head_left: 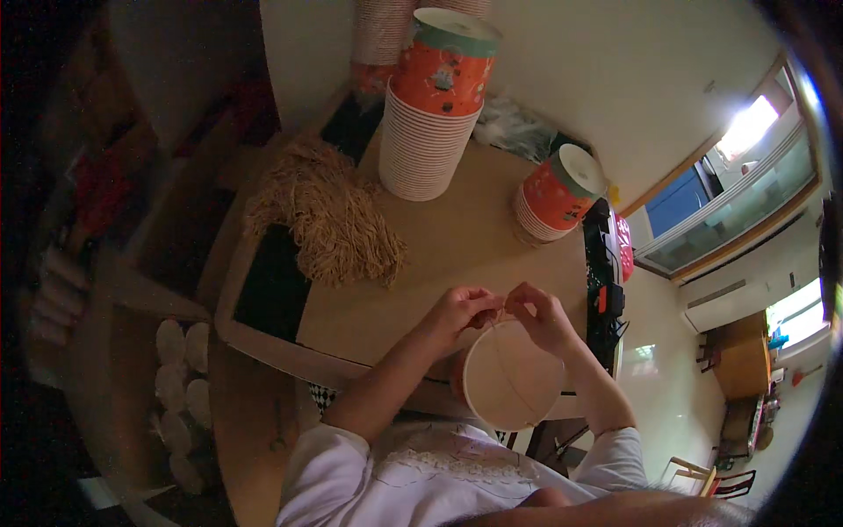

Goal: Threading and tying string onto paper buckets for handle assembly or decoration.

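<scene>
A white-lined paper bucket [509,376] leans against the table's near edge, its open mouth toward me. A thin tan string [502,364] runs across that mouth from the far rim to the near rim. My left hand [464,312] pinches the string at the far rim with closed fingers. Close beside it, my right hand [543,318] is also closed in a pinch on the string. The fingertips nearly meet, so the exact spot where the string meets the rim is hidden. A tangled heap of tan strings [329,211] lies beyond my left hand.
A tall stack of orange-and-green paper buckets [430,140] stands at the back of the table [448,241]. A shorter bucket stack [553,198] is at the right, near a black rack [604,299]. Clear plastic bags [514,130] lie behind. Pale round objects [182,386] sit lower left.
</scene>
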A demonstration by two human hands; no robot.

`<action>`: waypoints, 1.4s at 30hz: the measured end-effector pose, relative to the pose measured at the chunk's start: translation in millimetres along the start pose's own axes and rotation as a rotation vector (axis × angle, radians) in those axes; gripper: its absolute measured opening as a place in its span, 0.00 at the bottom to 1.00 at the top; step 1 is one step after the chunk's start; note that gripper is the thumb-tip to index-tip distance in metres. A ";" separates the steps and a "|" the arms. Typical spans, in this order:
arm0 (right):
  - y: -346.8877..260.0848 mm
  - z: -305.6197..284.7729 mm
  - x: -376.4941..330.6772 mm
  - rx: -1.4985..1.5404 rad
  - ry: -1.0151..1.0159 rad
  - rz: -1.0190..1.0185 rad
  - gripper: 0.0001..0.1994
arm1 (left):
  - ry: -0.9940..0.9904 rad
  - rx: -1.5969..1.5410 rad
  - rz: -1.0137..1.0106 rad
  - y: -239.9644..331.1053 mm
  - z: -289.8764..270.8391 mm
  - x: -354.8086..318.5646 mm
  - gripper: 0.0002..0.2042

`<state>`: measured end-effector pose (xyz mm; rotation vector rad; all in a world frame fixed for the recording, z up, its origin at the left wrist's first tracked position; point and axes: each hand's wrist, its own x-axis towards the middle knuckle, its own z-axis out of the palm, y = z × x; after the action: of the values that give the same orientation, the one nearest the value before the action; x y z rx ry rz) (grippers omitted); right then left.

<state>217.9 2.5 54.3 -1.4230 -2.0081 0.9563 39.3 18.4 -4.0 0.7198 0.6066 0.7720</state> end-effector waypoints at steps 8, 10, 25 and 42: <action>9.4 -9.3 2.2 -0.061 -0.093 0.091 0.05 | -0.008 0.146 0.044 0.4 -3.0 1.3 0.06; 16.9 -6.5 2.3 0.119 -0.090 0.157 0.05 | -0.002 0.144 0.045 -1.2 -3.5 2.7 0.05; 1.7 -13.3 2.4 -0.008 -0.050 0.039 0.03 | 0.012 0.074 0.122 -4.0 -2.3 3.4 0.05; -2.2 -15.4 6.4 0.187 -0.132 -0.096 0.07 | 0.076 0.099 0.133 3.9 8.2 -2.0 0.06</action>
<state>225.8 12.0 65.7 -1.1806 -2.0009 1.1883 42.4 16.0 4.4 0.8310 0.6747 0.9003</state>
